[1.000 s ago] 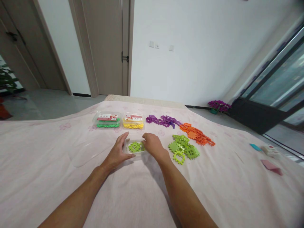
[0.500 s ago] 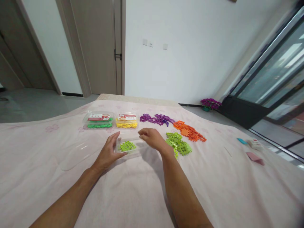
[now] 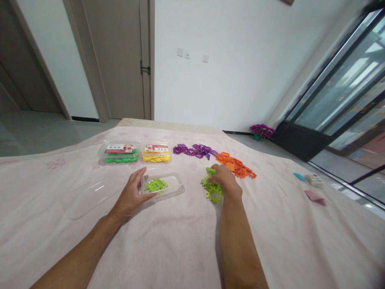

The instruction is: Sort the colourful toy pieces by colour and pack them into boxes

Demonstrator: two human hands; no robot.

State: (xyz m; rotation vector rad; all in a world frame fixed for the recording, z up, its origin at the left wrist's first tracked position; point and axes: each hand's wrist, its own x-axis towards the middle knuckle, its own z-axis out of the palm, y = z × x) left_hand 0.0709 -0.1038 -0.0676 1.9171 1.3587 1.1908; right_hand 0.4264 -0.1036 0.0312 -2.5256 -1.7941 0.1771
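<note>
My left hand [image 3: 134, 192] grips the left end of a clear plastic box [image 3: 177, 188], thumb along the near side and fingers behind. A few lime-green notched pieces [image 3: 157, 185] lie in the box's left part. Over to the right, my right hand [image 3: 225, 179] is curled down onto a pile of lime-green notched pieces [image 3: 214, 194], its fingers closed about some of them. The hand covers part of that pile, and its fingertips are partly hidden.
Behind the box stand closed clear boxes of green pieces [image 3: 121, 156] and yellow pieces [image 3: 155, 155]. Purple pieces [image 3: 197, 151] and orange pieces [image 3: 236, 165] lie in heaps farther back. A clear lid [image 3: 87, 198] rests at left; a pink item [image 3: 315, 197] lies at right.
My right hand has moved from above the box to the lime-green pile on the right. My left hand still holds the box. The view has shifted slightly.
</note>
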